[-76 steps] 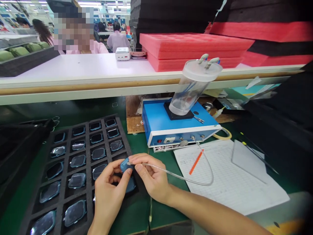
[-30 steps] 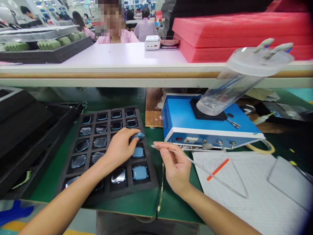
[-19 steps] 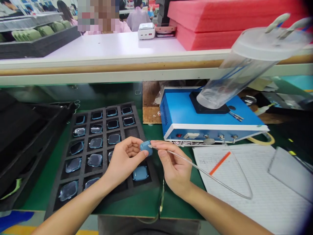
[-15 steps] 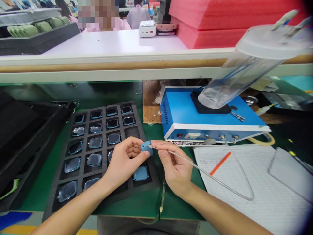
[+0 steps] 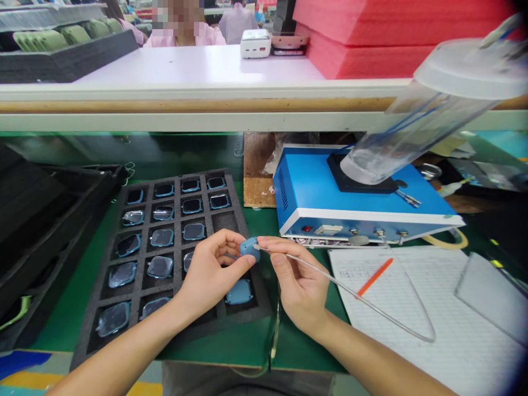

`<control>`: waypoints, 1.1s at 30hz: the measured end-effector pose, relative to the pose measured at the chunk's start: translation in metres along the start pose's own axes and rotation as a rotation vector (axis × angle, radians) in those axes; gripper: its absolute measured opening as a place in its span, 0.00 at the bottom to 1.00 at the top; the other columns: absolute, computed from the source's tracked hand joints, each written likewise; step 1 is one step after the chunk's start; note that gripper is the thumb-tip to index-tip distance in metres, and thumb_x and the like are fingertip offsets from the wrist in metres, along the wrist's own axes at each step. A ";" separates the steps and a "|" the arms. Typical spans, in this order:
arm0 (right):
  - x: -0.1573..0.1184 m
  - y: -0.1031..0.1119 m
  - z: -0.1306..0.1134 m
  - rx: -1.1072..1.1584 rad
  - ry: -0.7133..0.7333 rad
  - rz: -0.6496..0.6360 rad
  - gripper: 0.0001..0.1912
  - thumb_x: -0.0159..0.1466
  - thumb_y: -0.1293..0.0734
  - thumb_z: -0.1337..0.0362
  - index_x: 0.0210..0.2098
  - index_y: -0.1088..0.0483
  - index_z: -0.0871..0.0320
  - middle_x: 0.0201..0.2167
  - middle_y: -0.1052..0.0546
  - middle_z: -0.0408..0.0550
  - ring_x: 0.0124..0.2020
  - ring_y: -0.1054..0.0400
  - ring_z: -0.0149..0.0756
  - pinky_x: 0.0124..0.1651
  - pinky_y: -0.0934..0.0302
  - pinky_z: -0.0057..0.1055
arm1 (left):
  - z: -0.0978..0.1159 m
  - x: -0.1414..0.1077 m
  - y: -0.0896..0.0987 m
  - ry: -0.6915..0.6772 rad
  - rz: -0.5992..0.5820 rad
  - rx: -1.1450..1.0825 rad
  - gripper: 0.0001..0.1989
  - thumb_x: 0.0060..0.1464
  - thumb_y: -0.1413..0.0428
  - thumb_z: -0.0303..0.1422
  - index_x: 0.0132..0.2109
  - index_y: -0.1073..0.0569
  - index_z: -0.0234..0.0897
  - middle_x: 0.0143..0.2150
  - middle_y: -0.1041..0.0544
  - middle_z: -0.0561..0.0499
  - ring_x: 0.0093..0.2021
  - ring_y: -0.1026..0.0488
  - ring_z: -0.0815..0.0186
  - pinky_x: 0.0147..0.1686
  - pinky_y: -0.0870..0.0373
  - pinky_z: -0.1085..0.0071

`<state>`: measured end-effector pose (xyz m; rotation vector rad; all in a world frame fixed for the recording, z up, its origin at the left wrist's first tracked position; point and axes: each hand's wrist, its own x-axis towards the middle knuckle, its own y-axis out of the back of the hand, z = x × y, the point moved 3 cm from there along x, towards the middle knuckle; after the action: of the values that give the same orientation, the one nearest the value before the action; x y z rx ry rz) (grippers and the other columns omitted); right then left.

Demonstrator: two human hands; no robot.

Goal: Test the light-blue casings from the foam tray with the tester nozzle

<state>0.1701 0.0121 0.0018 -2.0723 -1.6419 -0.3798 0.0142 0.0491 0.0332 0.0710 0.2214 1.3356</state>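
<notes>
Between the thumb and fingers of my left hand is a blue watch case, held above the right column of a black foam tray. The fingers of my right hand pinch the end of a thin clear tube, whose small tip meets the side of the case. From there the tube loops over the paper and back toward the blue box's front. Several blue watches lie in the tray's pockets, most with their screens up. One blue watch case lies just below my left hand, its back up.
A blue box with front connectors carries a tilted clear cylinder. Lined paper with an orange strip lies at right. Dark foam trays are stacked at left. The shelf holds red foam; a person sits beyond.
The whole view has shifted slightly, so the scene sits a little further right. My hands keep the same hold on the watch case and tube.
</notes>
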 end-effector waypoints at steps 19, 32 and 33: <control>0.007 -0.002 0.000 0.002 0.003 -0.027 0.09 0.71 0.35 0.69 0.43 0.22 0.53 0.41 0.18 0.50 0.48 0.22 0.39 0.53 0.26 0.39 | 0.001 0.005 0.004 -0.042 0.033 0.069 0.13 0.47 0.32 0.38 0.38 0.23 0.36 0.32 0.19 0.49 0.33 0.22 0.64 0.32 0.24 0.73; 0.009 -0.003 0.003 0.012 0.010 -0.031 0.08 0.71 0.35 0.66 0.43 0.23 0.53 0.42 0.18 0.50 0.48 0.22 0.40 0.53 0.26 0.40 | 0.003 0.006 0.006 -0.082 0.026 0.099 0.13 0.48 0.32 0.38 0.38 0.22 0.36 0.33 0.19 0.49 0.32 0.22 0.64 0.31 0.23 0.74; 0.009 -0.003 0.003 0.014 0.013 -0.033 0.08 0.71 0.35 0.66 0.43 0.23 0.53 0.41 0.18 0.50 0.48 0.22 0.40 0.53 0.26 0.40 | 0.003 0.006 0.006 -0.081 0.025 0.098 0.13 0.48 0.32 0.38 0.38 0.22 0.37 0.33 0.19 0.49 0.32 0.22 0.64 0.31 0.23 0.74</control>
<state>0.1692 0.0214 0.0045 -2.0309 -1.6687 -0.3908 0.0104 0.0564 0.0367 0.2108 0.2180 1.3432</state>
